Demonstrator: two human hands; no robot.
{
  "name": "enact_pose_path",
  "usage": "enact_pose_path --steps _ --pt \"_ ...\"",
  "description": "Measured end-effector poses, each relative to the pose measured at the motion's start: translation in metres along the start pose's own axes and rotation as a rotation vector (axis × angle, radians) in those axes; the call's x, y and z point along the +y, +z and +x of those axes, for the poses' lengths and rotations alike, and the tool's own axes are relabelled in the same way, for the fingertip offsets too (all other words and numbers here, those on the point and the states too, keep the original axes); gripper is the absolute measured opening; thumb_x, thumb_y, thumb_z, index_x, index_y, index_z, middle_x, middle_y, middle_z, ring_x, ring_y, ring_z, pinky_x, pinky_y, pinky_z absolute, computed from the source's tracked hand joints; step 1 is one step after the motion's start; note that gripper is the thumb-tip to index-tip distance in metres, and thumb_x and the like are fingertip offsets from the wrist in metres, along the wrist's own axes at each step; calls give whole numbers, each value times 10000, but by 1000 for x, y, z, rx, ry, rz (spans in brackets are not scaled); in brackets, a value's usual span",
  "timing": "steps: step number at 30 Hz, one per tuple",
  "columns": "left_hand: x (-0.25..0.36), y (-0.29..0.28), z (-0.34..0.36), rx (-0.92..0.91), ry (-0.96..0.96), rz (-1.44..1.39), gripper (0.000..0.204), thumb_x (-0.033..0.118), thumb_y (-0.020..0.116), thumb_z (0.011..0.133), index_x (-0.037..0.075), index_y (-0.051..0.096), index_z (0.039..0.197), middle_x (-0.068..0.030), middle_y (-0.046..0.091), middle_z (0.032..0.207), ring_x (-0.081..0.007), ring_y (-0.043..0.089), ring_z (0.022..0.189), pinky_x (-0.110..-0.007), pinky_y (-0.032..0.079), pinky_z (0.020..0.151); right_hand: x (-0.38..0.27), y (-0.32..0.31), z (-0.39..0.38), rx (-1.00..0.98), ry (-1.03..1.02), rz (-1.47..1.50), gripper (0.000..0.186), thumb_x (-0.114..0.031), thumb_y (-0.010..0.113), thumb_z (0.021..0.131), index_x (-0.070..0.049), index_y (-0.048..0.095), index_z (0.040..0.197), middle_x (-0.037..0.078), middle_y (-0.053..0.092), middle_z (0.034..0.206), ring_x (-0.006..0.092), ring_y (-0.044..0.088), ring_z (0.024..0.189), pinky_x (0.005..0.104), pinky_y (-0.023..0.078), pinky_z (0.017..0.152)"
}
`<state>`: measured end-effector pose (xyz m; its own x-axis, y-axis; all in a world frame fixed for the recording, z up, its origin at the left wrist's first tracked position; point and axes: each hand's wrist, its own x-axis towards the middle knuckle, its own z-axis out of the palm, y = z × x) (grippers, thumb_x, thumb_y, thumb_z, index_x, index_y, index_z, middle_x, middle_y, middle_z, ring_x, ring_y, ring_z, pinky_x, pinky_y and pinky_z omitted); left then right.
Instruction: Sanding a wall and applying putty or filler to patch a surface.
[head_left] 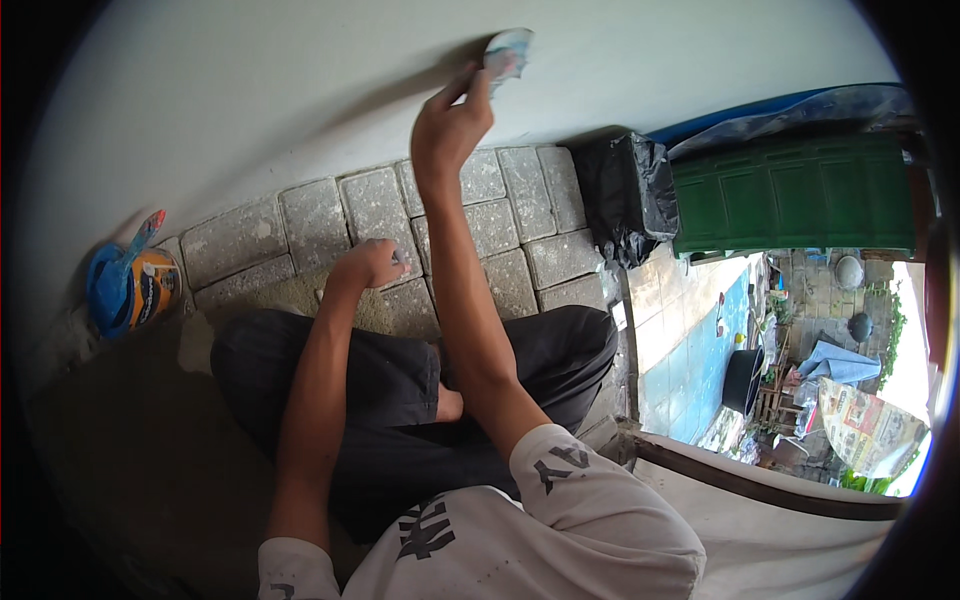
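Observation:
My right hand (452, 130) is raised to the white wall (300, 80). Its fingers pinch a small flat piece (508, 58), whitish with pale blue and reddish smears, which lies against or very close to the wall; its exact kind is unclear. Lower down, my left hand (368, 264) hangs over the grey paving bricks (372, 203) with its fingers curled in. A small greyish patch shows at those fingertips, too small to name. At the far left a blue and orange tub (135, 290) stands by the wall, with a red-tipped, bluish handle (146, 232) sticking out of it.
My crossed legs in dark trousers (390, 370) fill the middle. A black plastic-wrapped box (628, 195) and a green ribbed container (795, 195) stand along the wall to the right. Beyond them lie blue tiles (685, 385), a black tub (742, 380) and assorted clutter.

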<state>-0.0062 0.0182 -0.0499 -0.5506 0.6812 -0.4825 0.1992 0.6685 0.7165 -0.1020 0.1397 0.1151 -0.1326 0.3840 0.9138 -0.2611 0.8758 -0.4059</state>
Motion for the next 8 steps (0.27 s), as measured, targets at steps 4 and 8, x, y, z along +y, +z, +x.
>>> enact_pose_path --steps 4,8 --pt "-6 -1 -3 -28 -21 -6 493 462 651 856 43 652 1115 -245 655 1124 -394 618 1086 -470 484 936 1 -23 12 -387 916 138 408 -15 438 988 116 410 1373 364 507 1307 452 496 1248 422 410 1028" --pt "9 -1 0 18 -47 46 460 400 687 848 49 660 1145 -225 681 1094 -334 659 1039 -418 506 906 17 -14 -17 -393 582 163 552 11 451 972 54 264 1489 284 387 1475 402 421 1345 378 268 1147"
